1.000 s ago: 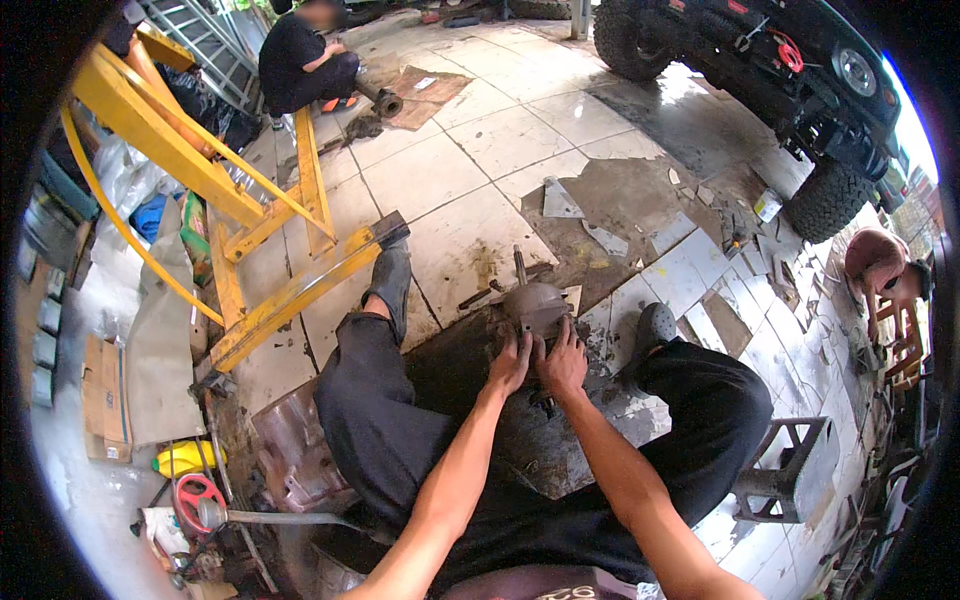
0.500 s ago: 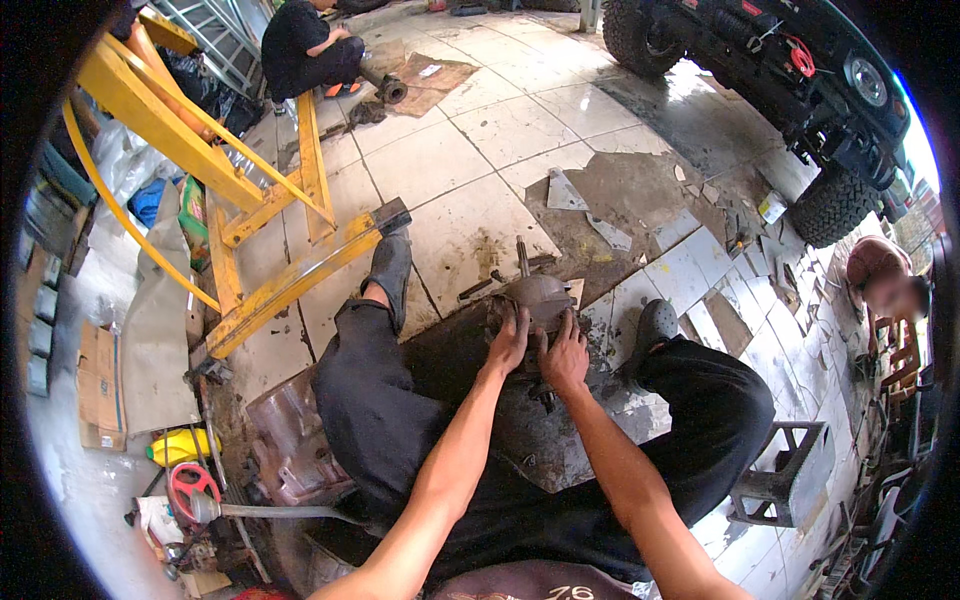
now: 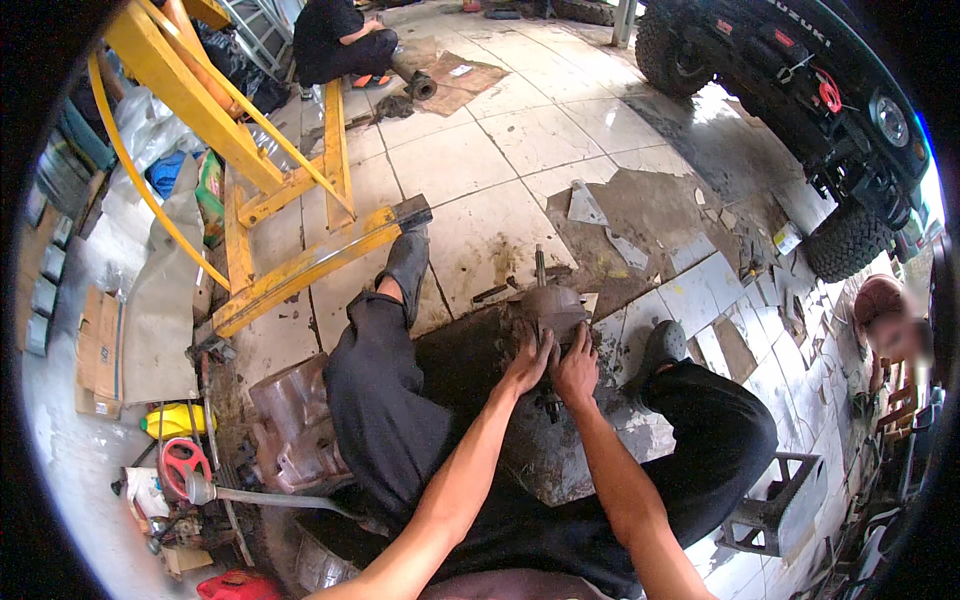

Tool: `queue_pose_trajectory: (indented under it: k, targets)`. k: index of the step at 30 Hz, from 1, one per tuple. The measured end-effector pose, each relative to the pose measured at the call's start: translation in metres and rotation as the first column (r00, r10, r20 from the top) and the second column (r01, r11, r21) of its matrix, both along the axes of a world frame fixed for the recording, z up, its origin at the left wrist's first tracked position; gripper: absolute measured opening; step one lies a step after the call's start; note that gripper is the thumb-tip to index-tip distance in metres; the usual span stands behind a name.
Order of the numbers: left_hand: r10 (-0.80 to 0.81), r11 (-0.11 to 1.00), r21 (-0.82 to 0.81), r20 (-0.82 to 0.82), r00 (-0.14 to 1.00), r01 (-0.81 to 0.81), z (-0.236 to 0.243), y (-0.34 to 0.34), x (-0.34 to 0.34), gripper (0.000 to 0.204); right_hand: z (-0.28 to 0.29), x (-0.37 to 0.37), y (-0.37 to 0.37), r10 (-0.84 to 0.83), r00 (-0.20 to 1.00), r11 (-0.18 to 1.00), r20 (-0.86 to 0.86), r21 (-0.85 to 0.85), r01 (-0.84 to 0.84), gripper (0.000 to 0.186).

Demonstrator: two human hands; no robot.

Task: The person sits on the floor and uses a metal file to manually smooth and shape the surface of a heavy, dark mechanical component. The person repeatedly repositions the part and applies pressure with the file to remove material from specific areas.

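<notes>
A rounded, dark grey metal housing (image 3: 552,305) stands on the ground between my feet. From its top rises a thin shaft (image 3: 540,262), and a dark stub shows below my hands. My left hand (image 3: 528,358) lies against the near left side of the housing, fingers bent over it. Beside it, my right hand (image 3: 575,370) grips the near right side, fingers pointing away from me. The two hands nearly touch; the housing's near face is partly hidden behind them. A few small dark metal pieces (image 3: 490,294) lie on the tile just left of the housing.
To the left stands a yellow steel frame (image 3: 310,272), its foot by my left shoe. A brownish metal casing (image 3: 295,420) and a long-handled tool (image 3: 270,497) lie left of my leg. Broken tiles (image 3: 625,250), a vehicle (image 3: 800,110) and a grey metal stool (image 3: 780,505) are right. Two people squat farther off.
The view has shifted, so the surroundings sit farther right and lower. Both hands stay on the housing; they have drawn slightly closer together.
</notes>
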State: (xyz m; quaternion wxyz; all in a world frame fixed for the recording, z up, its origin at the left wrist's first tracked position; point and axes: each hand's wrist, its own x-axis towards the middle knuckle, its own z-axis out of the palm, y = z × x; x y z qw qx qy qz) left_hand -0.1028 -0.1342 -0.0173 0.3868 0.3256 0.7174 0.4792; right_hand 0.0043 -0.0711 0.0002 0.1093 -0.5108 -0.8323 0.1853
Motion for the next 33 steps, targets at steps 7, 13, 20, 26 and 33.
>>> queue_pose_trajectory:
  k: [7, 13, 20, 26, 33]
  targets:
    - [-0.066, 0.998, 0.035, 0.157, 0.985, 0.061, 0.015, 0.011, -0.019, 0.098, 0.006, 0.003, 0.001, -0.034, 0.999, 0.997, 0.017, -0.066, 0.035, 0.078]
    - [-0.034, 0.999, 0.019, -0.003, 0.999, 0.034, -0.025, -0.001, -0.004, 0.099, 0.007, -0.001, -0.006, 0.004, 1.000, 1.000, 0.002, -0.009, -0.004, 0.078]
    - [0.000, 1.000, 0.028, -0.046, 0.999, 0.001, -0.004, -0.003, 0.010, 0.101, 0.008, 0.000, 0.000, -0.021, 1.000, 1.000, -0.016, 0.013, 0.021, 0.074]
    - [0.104, 0.989, 0.110, -0.048, 0.993, -0.098, -0.005, 0.005, -0.026, 0.098, 0.017, -0.012, -0.012, 0.029, 1.000, 1.000, -0.006, -0.013, -0.029, 0.075]
    - [-0.038, 0.997, -0.072, 0.067, 0.997, 0.042, 0.031, -0.004, -0.004, 0.088, 0.006, 0.001, 0.000, -0.005, 1.000, 0.999, 0.024, -0.031, 0.005, 0.076]
